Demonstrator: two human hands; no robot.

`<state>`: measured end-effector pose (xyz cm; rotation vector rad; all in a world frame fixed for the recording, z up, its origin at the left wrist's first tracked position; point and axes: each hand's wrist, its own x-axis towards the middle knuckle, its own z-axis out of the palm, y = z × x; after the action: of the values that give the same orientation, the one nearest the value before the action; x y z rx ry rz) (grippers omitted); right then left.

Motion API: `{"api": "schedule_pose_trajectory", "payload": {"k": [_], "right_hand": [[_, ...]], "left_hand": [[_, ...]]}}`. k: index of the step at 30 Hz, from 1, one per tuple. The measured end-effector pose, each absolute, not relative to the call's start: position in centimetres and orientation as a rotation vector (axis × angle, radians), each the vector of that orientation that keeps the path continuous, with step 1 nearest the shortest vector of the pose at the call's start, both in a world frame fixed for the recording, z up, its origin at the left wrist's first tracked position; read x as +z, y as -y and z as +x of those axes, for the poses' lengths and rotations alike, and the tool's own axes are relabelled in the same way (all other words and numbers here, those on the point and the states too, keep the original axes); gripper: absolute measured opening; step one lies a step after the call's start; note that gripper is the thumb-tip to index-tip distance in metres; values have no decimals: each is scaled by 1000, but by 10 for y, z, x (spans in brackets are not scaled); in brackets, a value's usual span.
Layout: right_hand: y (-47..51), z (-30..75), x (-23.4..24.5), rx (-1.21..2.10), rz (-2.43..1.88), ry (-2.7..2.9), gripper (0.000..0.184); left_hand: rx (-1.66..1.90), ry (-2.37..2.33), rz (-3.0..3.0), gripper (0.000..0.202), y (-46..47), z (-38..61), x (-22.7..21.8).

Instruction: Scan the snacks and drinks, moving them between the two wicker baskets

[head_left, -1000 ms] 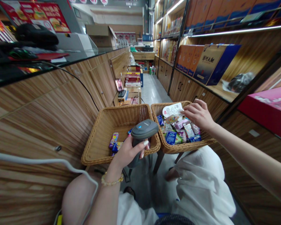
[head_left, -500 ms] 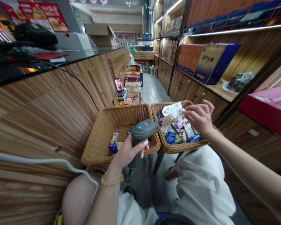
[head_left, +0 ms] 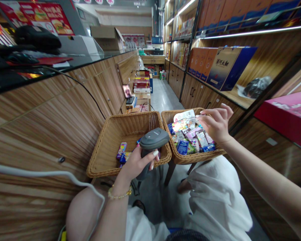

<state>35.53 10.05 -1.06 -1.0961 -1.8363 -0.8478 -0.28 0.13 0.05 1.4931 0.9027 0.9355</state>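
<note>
My left hand (head_left: 137, 162) is wrapped round the handle of a grey barcode scanner (head_left: 154, 138), whose head sits over the near right side of the left wicker basket (head_left: 102, 144). Inside that basket lie a few small packs, among them a purple and yellow one (head_left: 121, 150). Over the right wicker basket (head_left: 175, 160), my right hand (head_left: 215, 124) pinches the corner of a clear packet of colourful candies (head_left: 184, 124). Beneath it are several small sweets packs, including a blue pack (head_left: 182, 147). Behind the packet shows a white card (head_left: 184, 115) with print.
A wooden counter (head_left: 72, 110) runs along the left, with a cardboard box (head_left: 106, 36) on top. To the right stand shelves with a blue and gold gift box (head_left: 230, 67) and a pink-red box (head_left: 288, 117). A white cable (head_left: 52, 172) crosses at lower left.
My right hand has lifted slightly and tilted the clear candy packet, which now shows flatter and brighter above the other packs. The left hand and scanner have stayed put; the scanner's blue light is no longer visible.
</note>
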Motion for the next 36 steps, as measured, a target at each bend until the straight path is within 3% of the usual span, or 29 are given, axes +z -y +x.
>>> {"api": "schedule_pose_trajectory", "payload": {"k": [14,18,26,30,36], "right_hand": [[-105,315,7,-741,-1071,1957,13],[-113,290,17,-645,-1038,2044,35],[-163,330,9,-530,-1340,1991,31],[-184,359,-14,-528,-1496,2161,42],[-187,345,-31,-543,-1375,2557,62]], "left_hand": [[953,-908,1445,30,-1,1,5],[946,-921,1456,31,-1,-1,4],[944,-920,1456,30,-2,0,4],[945,-929,1457,29,-1,0,6],[939,-925,1464,29,-2,0,5]]}}
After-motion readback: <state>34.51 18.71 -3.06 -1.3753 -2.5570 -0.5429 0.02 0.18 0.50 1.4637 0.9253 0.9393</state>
